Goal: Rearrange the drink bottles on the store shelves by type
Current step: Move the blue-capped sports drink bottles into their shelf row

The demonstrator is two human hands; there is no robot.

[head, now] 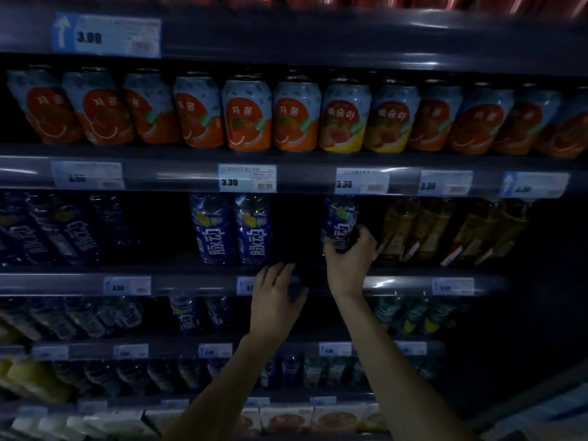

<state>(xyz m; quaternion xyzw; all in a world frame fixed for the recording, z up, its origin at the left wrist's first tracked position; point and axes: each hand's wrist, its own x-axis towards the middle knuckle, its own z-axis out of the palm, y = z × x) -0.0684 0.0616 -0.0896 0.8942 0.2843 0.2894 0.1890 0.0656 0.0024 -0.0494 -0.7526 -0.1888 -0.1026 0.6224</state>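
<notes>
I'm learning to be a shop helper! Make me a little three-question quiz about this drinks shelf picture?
1. True or false: the right hand grips a blue bottle.
2. Which cans break the row of orange cans? A) two yellow-bottomed peach cans B) green cans C) purple cans
3. Fill in: the left hand reaches at the shelf edge just below the pair of ____ bottles.

Key: 1 true; 2 A; 3 blue.
</notes>
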